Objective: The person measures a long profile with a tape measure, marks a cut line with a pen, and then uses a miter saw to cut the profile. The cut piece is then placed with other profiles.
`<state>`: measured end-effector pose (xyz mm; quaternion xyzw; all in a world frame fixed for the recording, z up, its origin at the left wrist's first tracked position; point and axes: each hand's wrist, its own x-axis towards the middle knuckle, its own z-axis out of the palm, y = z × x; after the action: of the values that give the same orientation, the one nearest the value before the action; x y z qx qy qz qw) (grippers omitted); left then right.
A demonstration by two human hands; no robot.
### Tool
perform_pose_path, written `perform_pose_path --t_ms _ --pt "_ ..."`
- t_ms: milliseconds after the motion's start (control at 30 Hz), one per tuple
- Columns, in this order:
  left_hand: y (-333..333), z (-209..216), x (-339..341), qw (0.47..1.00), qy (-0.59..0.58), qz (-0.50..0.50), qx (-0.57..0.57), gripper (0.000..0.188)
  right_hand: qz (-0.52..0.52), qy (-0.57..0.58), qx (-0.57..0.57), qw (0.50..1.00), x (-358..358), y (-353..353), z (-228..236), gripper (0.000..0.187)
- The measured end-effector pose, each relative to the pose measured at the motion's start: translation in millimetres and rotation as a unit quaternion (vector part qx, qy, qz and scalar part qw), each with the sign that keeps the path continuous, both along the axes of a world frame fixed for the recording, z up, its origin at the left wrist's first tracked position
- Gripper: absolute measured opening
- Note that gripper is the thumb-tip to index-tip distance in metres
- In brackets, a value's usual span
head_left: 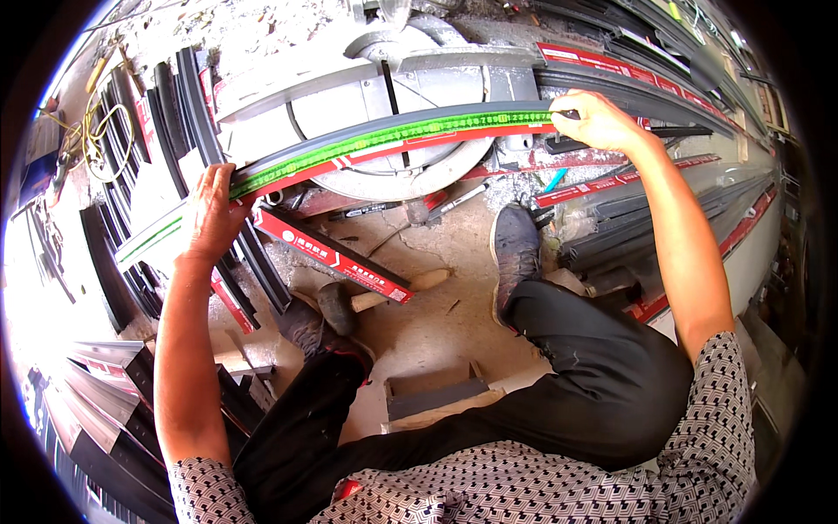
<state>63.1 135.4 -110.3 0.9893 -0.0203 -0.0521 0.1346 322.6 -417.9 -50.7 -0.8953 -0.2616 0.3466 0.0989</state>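
Note:
A long dark grey profile point(349, 125) with red film along its near side spans the view in front of me, over the round metal base of a saw point(419, 170). The green blade of a tape measure point(393, 135) lies stretched along it. My left hand point(212, 212) is closed around the profile and tape toward the left, and the tape runs on past it. At the right end, my right hand point(598, 120) pinches the tape's end against the profile; a small dark tip shows at the fingers. The tape's case is not visible.
A short red-filmed profile point(336, 253) slants across a mallet point(336, 307) near my left shoe. Marker pens point(461, 199) lie by the saw base. Stacked dark profiles point(663, 223) lie at right, more at left. A yellow cord point(109, 131) coils at far left.

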Motion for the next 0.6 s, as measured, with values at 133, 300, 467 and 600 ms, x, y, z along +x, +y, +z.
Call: perform_pose_path --t_ms 133,300,467,600 --pt "5 -3 1 0.999 0.027 0.003 0.023 0.056 -0.002 -0.007 -0.015 1.0 -5 5 4 0.03" --pt "14 -16 0 0.999 0.023 -0.003 0.033 0.054 0.008 -0.039 0.012 0.999 -10 0 0 0.031" --pt "11 -17 2 0.999 0.009 -0.004 0.04 0.049 -0.013 -0.051 0.018 0.998 -16 -4 -7 0.029" --pt "14 -18 3 0.998 0.02 0.001 0.058 0.052 -0.006 -0.078 0.006 0.997 -18 -7 -12 0.03"
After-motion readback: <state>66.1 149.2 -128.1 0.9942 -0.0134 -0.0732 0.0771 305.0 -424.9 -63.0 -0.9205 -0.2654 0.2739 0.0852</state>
